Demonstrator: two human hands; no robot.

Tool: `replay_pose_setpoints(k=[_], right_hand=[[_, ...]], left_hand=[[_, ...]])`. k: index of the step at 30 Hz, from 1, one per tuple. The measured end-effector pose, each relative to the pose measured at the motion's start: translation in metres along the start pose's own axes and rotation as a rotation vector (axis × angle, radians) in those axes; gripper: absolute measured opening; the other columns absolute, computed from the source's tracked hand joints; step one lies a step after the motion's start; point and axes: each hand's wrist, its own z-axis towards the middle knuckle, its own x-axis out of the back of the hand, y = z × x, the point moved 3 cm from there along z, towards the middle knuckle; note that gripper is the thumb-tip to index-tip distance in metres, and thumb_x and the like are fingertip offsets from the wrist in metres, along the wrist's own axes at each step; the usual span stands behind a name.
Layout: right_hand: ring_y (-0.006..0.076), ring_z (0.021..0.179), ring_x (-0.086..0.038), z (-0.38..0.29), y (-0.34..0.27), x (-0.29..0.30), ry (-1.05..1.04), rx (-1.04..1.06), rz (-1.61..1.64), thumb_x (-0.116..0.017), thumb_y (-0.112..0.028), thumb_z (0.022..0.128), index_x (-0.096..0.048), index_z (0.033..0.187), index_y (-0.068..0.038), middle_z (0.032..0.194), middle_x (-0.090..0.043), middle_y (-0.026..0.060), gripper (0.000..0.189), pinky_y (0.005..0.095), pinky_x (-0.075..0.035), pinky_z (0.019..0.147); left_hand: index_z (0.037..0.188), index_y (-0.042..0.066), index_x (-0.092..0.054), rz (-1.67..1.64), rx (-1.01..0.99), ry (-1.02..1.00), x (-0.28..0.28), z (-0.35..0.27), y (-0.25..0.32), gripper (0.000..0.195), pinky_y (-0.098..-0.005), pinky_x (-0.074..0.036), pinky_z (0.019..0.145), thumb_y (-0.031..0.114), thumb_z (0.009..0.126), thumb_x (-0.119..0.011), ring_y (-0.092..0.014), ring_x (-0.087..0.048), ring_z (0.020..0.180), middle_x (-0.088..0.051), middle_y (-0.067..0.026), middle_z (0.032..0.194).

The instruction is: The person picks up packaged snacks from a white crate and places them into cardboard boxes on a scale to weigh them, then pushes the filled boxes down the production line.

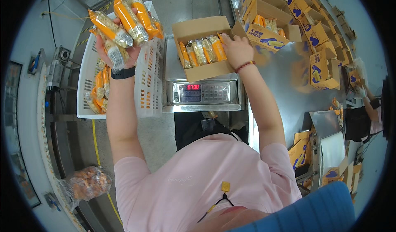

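Note:
Several wrapped snack bars [126,18] in clear-and-orange film are fanned out in my left hand [132,55], palm up over the white plastic crate [148,86]. More wrapped bars [100,86] lie in that crate. To its right, an open cardboard box [213,72] sits on a steel weighing scale [202,92] with a lit red display. A row of wrapped bars [201,51] stands inside the box. My right hand [238,51] reaches over the box's right side, its fingertips touching an orange packet at the row's end. Its curled fingers partly hide their contact.
A steel table [278,77] stands at right, with printed cartons [323,68] and a part-filled open carton [269,35]. Flattened cartons [300,151] lie nearer me. A person [365,111] works at far right. A clear bag of brown items [88,182] is at lower left.

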Motion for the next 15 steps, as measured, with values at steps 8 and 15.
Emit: replay_pose_setpoints(k=[8, 15], right_hand=[[0.0236, 0.102, -0.048, -0.076, 0.051, 0.036, 0.803, -0.4, 1.067, -0.061, -0.013, 0.08, -0.043, 0.122, -0.006, 0.109, -0.054, 0.0089, 0.046, 0.0378, -0.038, 0.089], [0.0221, 0.105, -0.05, -0.101, -0.003, -0.024, -0.026, -1.041, 2.192, -0.055, -0.017, 0.086, -0.04, 0.121, -0.007, 0.112, -0.051, 0.0061, 0.04, 0.0417, -0.041, 0.09]], left_hand=[[0.115, 0.008, -0.051, -0.171, 0.043, -0.003, 0.009, -0.005, 0.007, 0.059, -0.0458, -0.033, 0.1, 0.052, 0.075, -0.053, -0.029, -0.04, 0.121, -0.04, -0.0201, 0.131], [0.118, 0.006, -0.049, 0.121, -0.063, 0.363, 0.013, -0.009, 0.007, 0.06, -0.0469, -0.032, 0.1, 0.05, 0.077, -0.05, -0.029, -0.04, 0.119, -0.046, -0.0136, 0.125]])
